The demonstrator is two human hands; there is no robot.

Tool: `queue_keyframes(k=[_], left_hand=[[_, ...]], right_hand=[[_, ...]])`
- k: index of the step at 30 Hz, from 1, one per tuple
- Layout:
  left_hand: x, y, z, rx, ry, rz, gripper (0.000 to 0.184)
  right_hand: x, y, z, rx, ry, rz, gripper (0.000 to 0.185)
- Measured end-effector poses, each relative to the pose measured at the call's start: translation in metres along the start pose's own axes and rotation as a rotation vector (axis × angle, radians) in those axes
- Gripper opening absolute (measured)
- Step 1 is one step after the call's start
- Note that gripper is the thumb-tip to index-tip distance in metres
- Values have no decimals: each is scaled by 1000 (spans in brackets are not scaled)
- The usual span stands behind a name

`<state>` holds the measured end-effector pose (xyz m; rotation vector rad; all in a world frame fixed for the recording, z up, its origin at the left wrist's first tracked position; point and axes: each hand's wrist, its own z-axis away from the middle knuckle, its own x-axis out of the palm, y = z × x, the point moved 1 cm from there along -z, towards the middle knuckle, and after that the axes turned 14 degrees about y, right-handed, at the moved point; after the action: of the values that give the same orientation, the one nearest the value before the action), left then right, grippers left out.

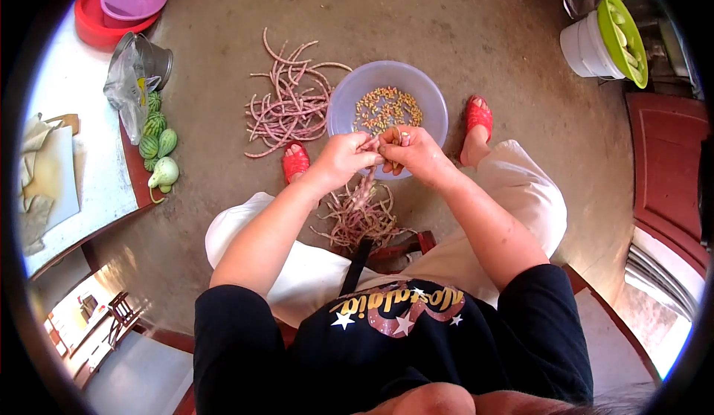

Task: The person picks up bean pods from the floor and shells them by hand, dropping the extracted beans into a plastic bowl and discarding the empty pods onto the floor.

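Observation:
A purple-pink long bean pod point(366, 186) hangs down below my hands, over the near rim of the bowl. My left hand point(343, 161) is closed in a pinch on it. Beside it, my right hand point(413, 152) has its fingers curled round a piece of bean pod point(404, 139). How the fingertips meet is partly hidden. Under the hands stands a lavender plastic bowl point(340, 101) with many shelled yellow and reddish beans point(388, 108) on its bottom. A heap of whole long bean pods point(290, 103) lies left of the bowl. Limp, split-looking pods point(357, 222) are piled between my legs.
My feet in red sandals point(478, 116) flank the bowl. Green striped melons point(154, 125) and a pale gourd point(163, 173) lie beside the white table point(93, 147) at left, near a metal bucket point(158, 59). At right stands a white bucket point(584, 45) with a green basin point(621, 13).

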<state>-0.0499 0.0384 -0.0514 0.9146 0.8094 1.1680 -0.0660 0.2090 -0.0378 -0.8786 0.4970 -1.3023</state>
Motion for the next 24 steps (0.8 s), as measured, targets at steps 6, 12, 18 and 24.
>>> queue_keyframes(k=[6, 12, 18, 24], left_hand=[[-7, 20, 0, -200, -69, 60, 11], [1, 5, 4, -154, -26, 231, 11], [3, 13, 8, -192, 66, 93, 13], [6, 15, 13, -194, 129, 114, 4]], right_hand=[[-2, 3, -3, 6, -20, -96, 3], [-2, 4, -5, 98, 35, -209, 5], [1, 6, -5, 14, 40, -173, 11], [3, 7, -5, -5, 49, -130, 11]])
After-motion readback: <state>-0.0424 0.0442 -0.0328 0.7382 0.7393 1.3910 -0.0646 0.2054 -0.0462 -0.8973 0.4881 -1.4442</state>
